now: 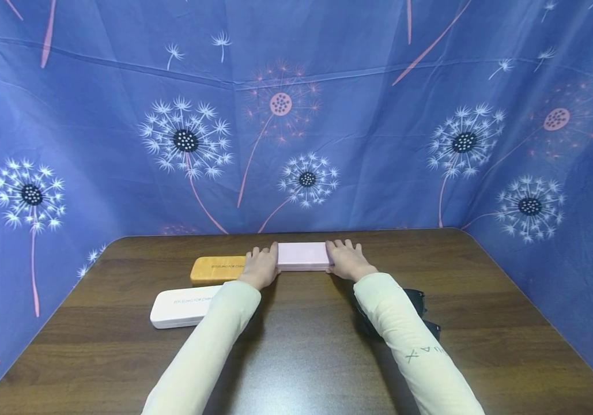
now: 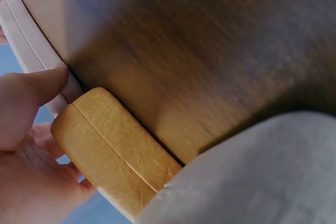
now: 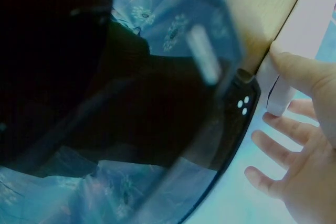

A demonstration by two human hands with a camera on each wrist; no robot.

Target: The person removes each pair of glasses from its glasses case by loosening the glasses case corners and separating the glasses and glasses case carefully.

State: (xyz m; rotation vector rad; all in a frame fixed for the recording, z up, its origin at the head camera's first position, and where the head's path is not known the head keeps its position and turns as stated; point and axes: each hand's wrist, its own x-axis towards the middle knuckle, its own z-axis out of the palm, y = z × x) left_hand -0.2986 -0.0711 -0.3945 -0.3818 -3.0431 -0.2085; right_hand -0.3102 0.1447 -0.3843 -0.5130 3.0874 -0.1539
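Observation:
A pale pink glasses case (image 1: 303,255) lies lengthwise near the far edge of the wooden table, one hand at each end. My left hand (image 1: 261,267) grips its left end, with the thumb (image 2: 50,85) against the near side. At the right end my right hand (image 1: 349,260) holds it between thumb (image 3: 296,69) and fingers, the other fingers spread. A tan glasses case (image 1: 217,270) with lettering sits just left of the left hand, partly hidden by it. Black sunglasses (image 1: 414,301) lie under the right forearm, which covers part of them.
A white glasses case (image 1: 179,308) with lettering lies nearer than the tan one, its right end behind the left sleeve. Behind the table (image 1: 306,346) hangs a blue cloth (image 1: 369,173) with dandelion prints.

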